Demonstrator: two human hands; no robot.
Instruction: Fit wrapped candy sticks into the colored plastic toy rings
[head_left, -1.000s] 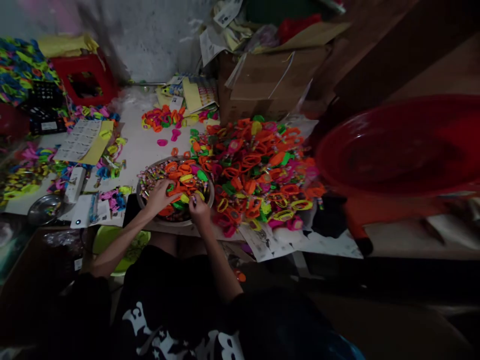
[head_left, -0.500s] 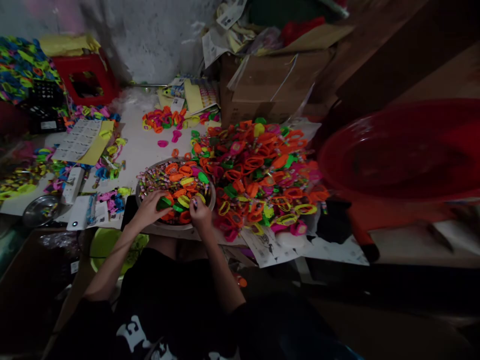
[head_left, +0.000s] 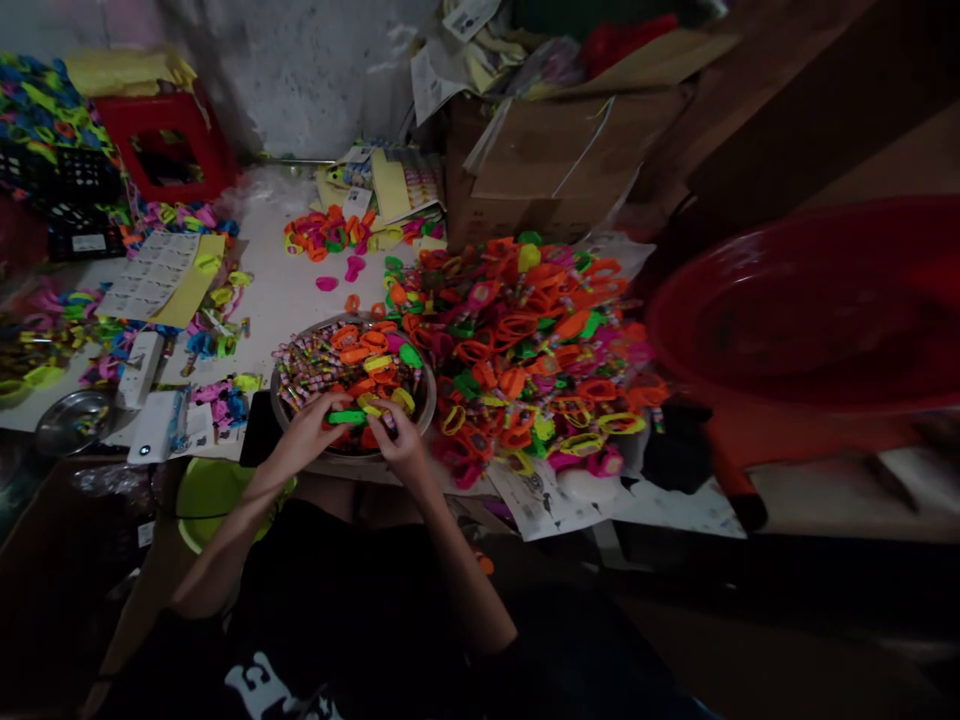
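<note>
A round metal bowl (head_left: pixel 431 400) holds small patterned pieces on its left side and orange, yellow and green plastic pieces on its right. Over its front part, my left hand (head_left: pixel 311 430) grips a green plastic piece (head_left: pixel 346 417) between thumb and fingers. Just to the right, my right hand (head_left: pixel 399 440) is closed in a pinch near the green piece's right end; what it pinches is too small to make out. Beside the bowl on the right lies a large heap of bright plastic pieces (head_left: pixel 517 325).
A large red basin (head_left: pixel 810 300) stands at the right and a cardboard box (head_left: pixel 555 160) behind the heap. To the left are a red stool (head_left: pixel 210 150), a small metal dish (head_left: pixel 56 425) and printed sheets (head_left: pixel 154 275). A yellow-green basin (head_left: pixel 199 500) sits below the table edge.
The green piece in my left hand now lies flatter and shows more. My right hand has turned and come closer to it. The view has shifted slightly.
</note>
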